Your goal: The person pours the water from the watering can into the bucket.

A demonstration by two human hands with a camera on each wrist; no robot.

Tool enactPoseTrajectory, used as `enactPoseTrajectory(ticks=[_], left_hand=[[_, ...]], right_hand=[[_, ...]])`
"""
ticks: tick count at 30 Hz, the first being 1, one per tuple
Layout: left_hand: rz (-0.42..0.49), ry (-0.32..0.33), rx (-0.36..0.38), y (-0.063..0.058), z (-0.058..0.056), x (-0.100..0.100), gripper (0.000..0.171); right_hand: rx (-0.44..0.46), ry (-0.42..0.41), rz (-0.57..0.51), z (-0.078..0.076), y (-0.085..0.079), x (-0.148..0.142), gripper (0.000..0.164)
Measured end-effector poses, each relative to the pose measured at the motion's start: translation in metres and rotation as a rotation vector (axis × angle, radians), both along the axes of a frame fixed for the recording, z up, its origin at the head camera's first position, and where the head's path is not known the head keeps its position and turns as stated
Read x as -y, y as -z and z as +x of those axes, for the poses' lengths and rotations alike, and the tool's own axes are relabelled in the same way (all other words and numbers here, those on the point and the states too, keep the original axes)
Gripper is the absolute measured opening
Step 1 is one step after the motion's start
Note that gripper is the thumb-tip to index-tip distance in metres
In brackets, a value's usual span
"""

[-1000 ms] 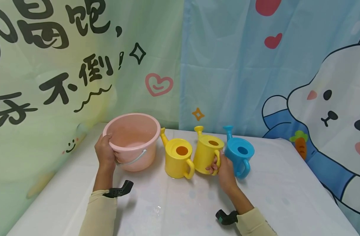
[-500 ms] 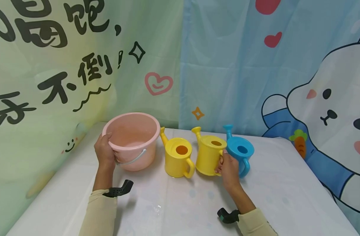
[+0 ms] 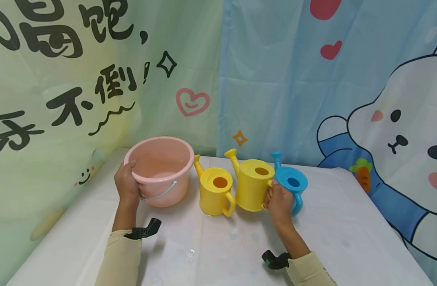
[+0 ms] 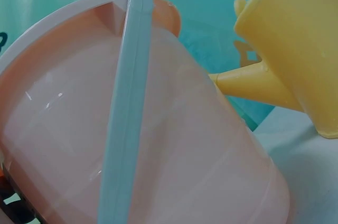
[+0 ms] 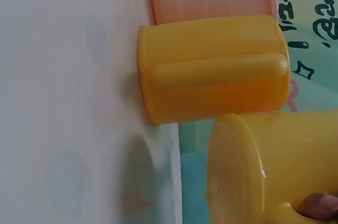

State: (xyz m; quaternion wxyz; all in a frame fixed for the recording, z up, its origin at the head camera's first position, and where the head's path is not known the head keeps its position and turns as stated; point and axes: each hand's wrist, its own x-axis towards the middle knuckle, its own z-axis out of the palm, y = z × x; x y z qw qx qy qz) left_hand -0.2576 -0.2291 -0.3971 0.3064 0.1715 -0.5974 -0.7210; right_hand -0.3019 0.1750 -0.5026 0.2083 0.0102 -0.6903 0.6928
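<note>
My left hand [image 3: 128, 182] grips the rim of a pink bucket [image 3: 168, 190] at the left of the table; its pale handle [image 4: 127, 108] hangs down the side in the left wrist view. With my right hand [image 3: 280, 200] I hold the handle of a yellow watering can [image 3: 252, 190], its spout pointing up and left. In the right wrist view its base is raised off the table. A second yellow watering can [image 3: 214, 194] stands between it and the bucket. To the right, a blue watering can [image 3: 290, 178] is partly hidden behind my right hand.
A white-covered table [image 3: 211, 254] carries everything. Behind it hang a green printed curtain [image 3: 189, 47] and a blue one [image 3: 268, 79] with a cartoon bear. Black wrist cameras sit on both arms.
My right hand has taken a fuller grip on the middle yellow watering can and lifted it slightly, its spout shifting left. The left hand and bucket have stayed in place.
</note>
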Motion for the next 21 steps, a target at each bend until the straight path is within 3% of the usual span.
enactPoseTrajectory(ticks=[4, 7, 9, 10, 14, 17, 18, 21], left_hand=[[0.003, 0.001, -0.008, 0.000, 0.001, 0.000, 0.035], [-0.008, -0.001, -0.008, 0.001, 0.000, 0.001, 0.035], [-0.015, -0.002, -0.004, 0.001, 0.000, 0.001, 0.035], [-0.018, -0.001, -0.003, 0.001, 0.000, 0.001, 0.036], [-0.015, 0.003, 0.001, 0.001, 0.000, 0.002, 0.036], [-0.011, 0.003, 0.006, 0.003, -0.001, 0.002, 0.036], [-0.011, 0.002, 0.008, 0.003, -0.001, 0.002, 0.036], [-0.007, -0.004, 0.011, 0.003, -0.001, 0.001, 0.036]], right_hand=[[-0.009, -0.030, -0.045, 0.004, -0.013, -0.004, 0.046], [-0.074, -0.094, -0.026, 0.002, -0.017, -0.009, 0.042], [-0.095, -0.169, -0.062, 0.021, -0.047, -0.001, 0.043], [-0.103, -0.169, -0.046, 0.025, -0.055, 0.002, 0.045], [-0.144, -0.248, -0.072, 0.014, -0.052, -0.007, 0.044], [-0.217, -0.291, -0.060, -0.019, -0.015, -0.027, 0.041], [-0.231, -0.330, -0.092, -0.009, -0.030, -0.022, 0.042], [-0.226, -0.334, -0.076, 0.017, -0.069, -0.004, 0.045]])
